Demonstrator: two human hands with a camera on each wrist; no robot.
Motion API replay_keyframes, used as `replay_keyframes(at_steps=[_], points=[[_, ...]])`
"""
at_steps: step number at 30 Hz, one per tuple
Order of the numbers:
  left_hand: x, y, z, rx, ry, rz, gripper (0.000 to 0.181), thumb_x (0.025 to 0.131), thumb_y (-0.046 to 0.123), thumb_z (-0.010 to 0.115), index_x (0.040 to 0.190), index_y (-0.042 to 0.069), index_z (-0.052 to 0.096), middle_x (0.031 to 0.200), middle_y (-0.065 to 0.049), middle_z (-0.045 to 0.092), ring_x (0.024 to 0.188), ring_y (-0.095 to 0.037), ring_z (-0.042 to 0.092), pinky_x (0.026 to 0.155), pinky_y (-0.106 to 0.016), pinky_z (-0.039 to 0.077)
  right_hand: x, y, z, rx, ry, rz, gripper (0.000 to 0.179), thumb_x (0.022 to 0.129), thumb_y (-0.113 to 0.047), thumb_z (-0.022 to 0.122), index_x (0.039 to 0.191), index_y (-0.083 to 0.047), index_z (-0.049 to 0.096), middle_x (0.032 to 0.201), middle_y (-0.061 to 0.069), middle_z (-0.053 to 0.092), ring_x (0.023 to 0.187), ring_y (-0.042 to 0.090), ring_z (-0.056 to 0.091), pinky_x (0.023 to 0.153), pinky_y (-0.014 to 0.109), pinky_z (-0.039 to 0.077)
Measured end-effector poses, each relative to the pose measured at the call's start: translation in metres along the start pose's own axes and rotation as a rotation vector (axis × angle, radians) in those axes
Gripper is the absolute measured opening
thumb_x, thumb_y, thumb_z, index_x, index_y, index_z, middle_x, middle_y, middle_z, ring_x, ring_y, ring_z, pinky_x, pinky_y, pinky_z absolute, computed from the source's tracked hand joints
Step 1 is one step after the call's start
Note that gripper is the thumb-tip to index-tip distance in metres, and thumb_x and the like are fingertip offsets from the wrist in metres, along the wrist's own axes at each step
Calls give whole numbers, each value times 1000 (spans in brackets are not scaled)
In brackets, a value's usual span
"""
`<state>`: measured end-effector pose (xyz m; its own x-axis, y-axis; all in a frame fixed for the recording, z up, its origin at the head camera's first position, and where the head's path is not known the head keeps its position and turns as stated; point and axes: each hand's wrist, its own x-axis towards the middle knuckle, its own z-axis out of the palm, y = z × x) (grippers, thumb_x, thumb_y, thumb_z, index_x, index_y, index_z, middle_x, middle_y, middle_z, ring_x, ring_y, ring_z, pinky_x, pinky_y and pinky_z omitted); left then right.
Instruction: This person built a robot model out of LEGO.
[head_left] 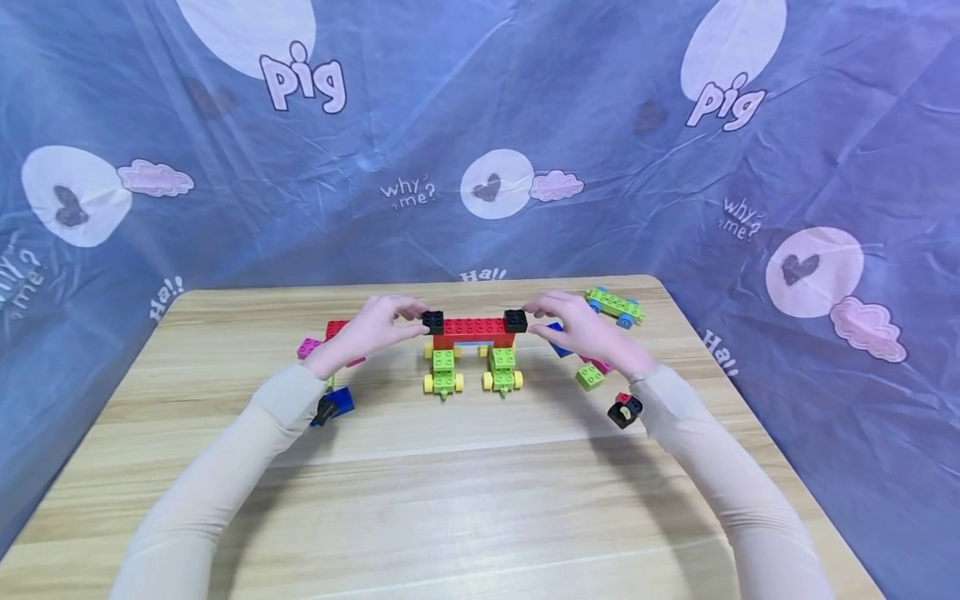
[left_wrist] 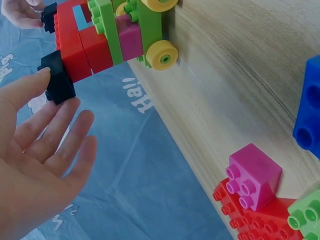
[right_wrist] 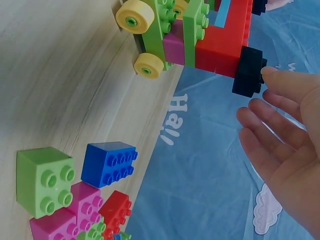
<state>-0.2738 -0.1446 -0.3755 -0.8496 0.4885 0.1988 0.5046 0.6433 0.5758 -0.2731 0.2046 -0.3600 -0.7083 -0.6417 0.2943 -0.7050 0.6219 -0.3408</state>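
Nearest of all, on the wooden table [head_left: 420,500], a black-and-red piece [head_left: 617,414] lay in front of the red beam [head_left: 475,327] and well off to its right, with a blue brick [head_left: 342,400] in front and to its left. A loose green brick [head_left: 590,377] sat a little closer in on the right. Just before the beam came the left wheeled base [head_left: 444,381] and the right wheeled base [head_left: 503,379], the toy build standing on them with the beam across the top. It looked light and rigid, its smooth plastic slightly slick; the stud joints seemed its weak point, and the wheels (yellow, and probably free to roll) could have let a shove carry it off. The sounder hold would have been low on both uprights beneath the beam, rather than on the end bricks alone.

At the beam's left end, the left hand [head_left: 382,323] pinched the left black brick [head_left: 433,322] between thumb and fingers. At its right end, the right hand [head_left: 566,321] had its thumb against the right black brick [head_left: 515,321], though whether it gripped could not be told. Beyond the beam, far right, stood a green car base [head_left: 615,304]; behind everything hung a patterned cloth [head_left: 480,242].
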Motion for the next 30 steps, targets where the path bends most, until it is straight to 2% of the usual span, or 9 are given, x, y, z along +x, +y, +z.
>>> replay_keyframes(at_steps=[17, 23, 26, 30], points=[[-3, 1, -1, 10, -4, -9, 39, 91, 23, 71, 124, 1, 66, 121, -18, 71, 108, -32, 68, 97, -47, 55, 10, 2, 8, -2, -16, 25, 32, 92, -14, 70, 121, -1, 66, 117, 17, 70, 100, 27, 70, 88, 42, 59], [-5, -1, -1, 14, -5, 9, 42, 92, 24, 70, 125, -1, 65, 122, -19, 70, 107, -33, 68, 96, -48, 55, 11, 3, 9, -13, -20, 27, 31, 92, -15, 70, 119, 0, 66, 114, 17, 71, 99, 27, 70, 87, 42, 59], [-9, -5, -3, 0, -2, 12, 43, 92, 24, 70, 126, -1, 64, 122, -19, 69, 108, -33, 68, 96, -48, 55, 11, 4, 9, -19, -19, 30, 31, 92, -16, 70, 119, -1, 66, 113, 16, 71, 98, 27, 70, 87, 41, 59], [-21, -14, -11, 4, 20, 19, 39, 91, 20, 71, 124, 0, 66, 120, -19, 70, 106, -34, 68, 93, -49, 56, 12, 6, 9, -18, -14, 24, 30, 92, -15, 70, 118, -1, 67, 113, 16, 71, 98, 27, 71, 87, 41, 59]])
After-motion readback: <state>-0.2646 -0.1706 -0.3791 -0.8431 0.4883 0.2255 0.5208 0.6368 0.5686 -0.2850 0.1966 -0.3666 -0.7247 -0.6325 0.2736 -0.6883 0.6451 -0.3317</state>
